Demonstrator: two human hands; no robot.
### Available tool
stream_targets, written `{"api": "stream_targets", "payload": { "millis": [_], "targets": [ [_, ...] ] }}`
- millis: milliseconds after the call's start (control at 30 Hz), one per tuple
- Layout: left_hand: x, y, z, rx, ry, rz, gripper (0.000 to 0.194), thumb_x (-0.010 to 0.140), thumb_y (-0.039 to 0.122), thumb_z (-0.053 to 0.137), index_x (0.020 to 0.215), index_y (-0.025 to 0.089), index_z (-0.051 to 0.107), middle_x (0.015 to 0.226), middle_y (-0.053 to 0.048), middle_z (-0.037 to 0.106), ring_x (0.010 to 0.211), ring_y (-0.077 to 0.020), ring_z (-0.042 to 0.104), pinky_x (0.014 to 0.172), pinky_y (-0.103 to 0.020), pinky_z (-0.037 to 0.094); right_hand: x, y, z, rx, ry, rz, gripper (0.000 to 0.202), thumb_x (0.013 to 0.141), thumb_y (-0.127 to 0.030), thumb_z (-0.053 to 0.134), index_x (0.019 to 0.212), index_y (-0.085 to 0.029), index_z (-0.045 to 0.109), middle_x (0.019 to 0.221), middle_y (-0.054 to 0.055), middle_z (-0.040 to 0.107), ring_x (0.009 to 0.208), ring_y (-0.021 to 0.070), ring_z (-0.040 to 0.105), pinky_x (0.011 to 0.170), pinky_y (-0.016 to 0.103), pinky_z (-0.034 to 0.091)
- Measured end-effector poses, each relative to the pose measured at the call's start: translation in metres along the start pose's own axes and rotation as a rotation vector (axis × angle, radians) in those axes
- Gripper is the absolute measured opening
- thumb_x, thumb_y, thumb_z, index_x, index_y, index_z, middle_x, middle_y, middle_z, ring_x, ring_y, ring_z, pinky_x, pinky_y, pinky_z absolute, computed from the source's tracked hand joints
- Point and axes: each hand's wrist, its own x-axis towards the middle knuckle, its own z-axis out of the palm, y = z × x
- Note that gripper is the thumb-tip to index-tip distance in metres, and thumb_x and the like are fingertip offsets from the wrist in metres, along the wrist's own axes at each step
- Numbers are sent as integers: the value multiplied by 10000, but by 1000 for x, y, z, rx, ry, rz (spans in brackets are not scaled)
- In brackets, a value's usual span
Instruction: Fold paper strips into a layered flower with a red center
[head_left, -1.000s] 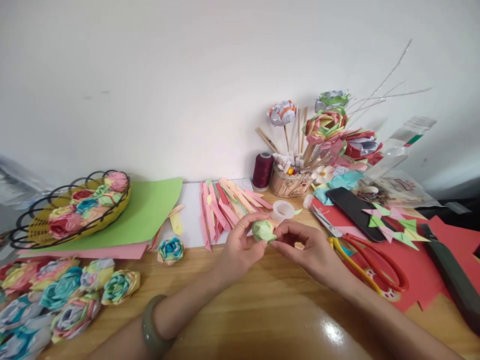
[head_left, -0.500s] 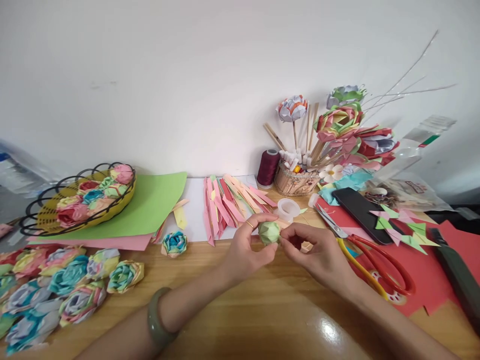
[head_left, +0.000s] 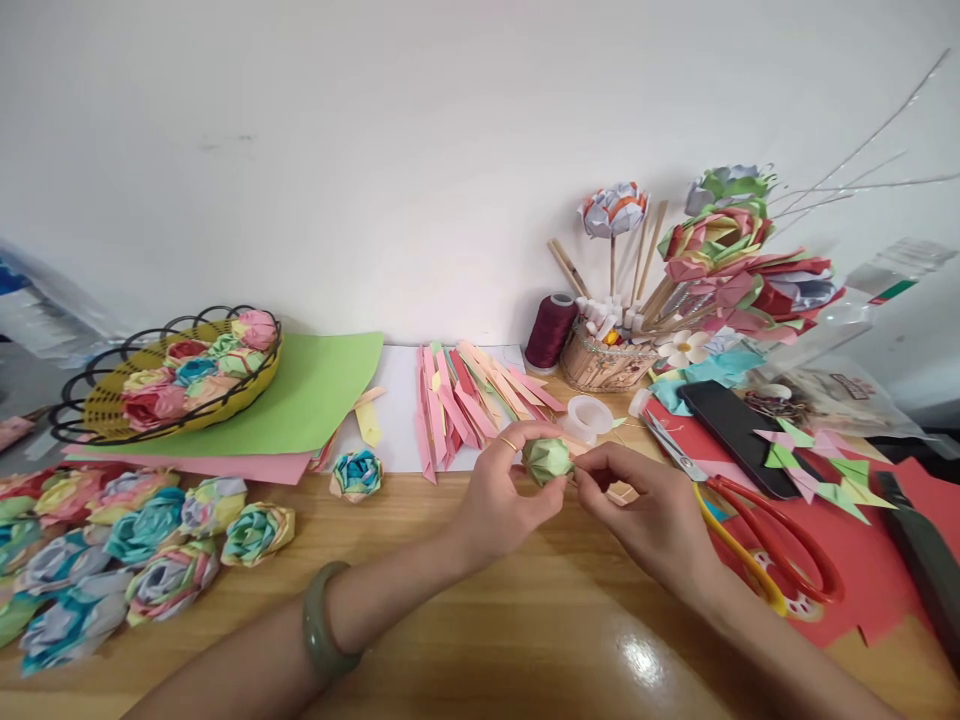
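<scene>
Between my hands, a little above the table, is a small pale green folded paper flower (head_left: 547, 459), round like a bud. My left hand (head_left: 504, 497) is curled around its left side, with thumb and fingers gripping it. The fingertips of my right hand (head_left: 643, 497) are pinched at the flower's right edge; what lies between them is too small to make out. Just behind the flower stands a translucent white plastic ring or roll (head_left: 589, 418). A blue and peach paper flower (head_left: 356, 474) sits on the table to the left.
Folded paper strips (head_left: 461, 405) lie behind my hands. A yellow basket (head_left: 259, 392) of paper flowers stands left, above several loose ones (head_left: 259, 533). To the right are scissors (head_left: 780, 540), a black phone (head_left: 739, 435), red paper (head_left: 847, 570), maroon thread (head_left: 551, 332) and a pot (head_left: 604, 365) of sticks.
The whole view has shifted slightly, so most things on the table appear a bit further right. My hands keep the same hold at the green paper flower.
</scene>
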Motion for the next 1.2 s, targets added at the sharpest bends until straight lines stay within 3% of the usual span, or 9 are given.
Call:
{"api": "stream_targets", "payload": {
  "millis": [100,267,367,567,900,1200],
  "targets": [
    [-1,0,0,16,14,22,310,730,146,548,1032,198,499,1092,-68,546,997,-184,524,797,-278,466,-1,1,1,51,21,-24,86,768,-226,512,741,-180,580,659,21,591,595,138,532,577,261,435],
    [-1,0,-2,-35,39,41,322,732,143,549,1043,200,492,1090,-67,545,990,-179,523,791,-276,472,5,3,-5,423,-155,195,184,765,-360,564,788,-186,619,699,15,601,652,142,555,608,249,454],
    [-1,1,-3,-49,12,50,326,733,145,549,1049,198,490,1132,-74,532,1037,-191,507,805,-284,468,9,5,-8,494,-204,251,229,717,-407,620,729,-178,626,640,1,575,598,122,529,577,237,441],
    [-2,2,-5,-12,-31,51,323,719,152,565,1034,193,507,1126,-78,543,1034,-199,513,804,-289,463,13,6,-11,477,-239,271,258,653,-411,679,647,-160,621,608,4,563,579,120,509,542,236,423],
    [-1,-2,-9,-83,-81,15,419,762,188,549,1172,205,465,1220,-88,522,1045,-205,521,788,-285,476,12,10,-18,519,-316,325,279,658,-403,683,789,-157,671,681,43,629,598,139,567,575,268,479],
    [0,-6,-8,-149,-121,62,316,786,201,540,1099,237,560,1282,-77,472,1193,-226,425,838,-311,479,12,1,-19,368,-308,169,225,754,-378,590,707,-169,660,667,30,611,638,141,551,593,249,447]
  ]
}}
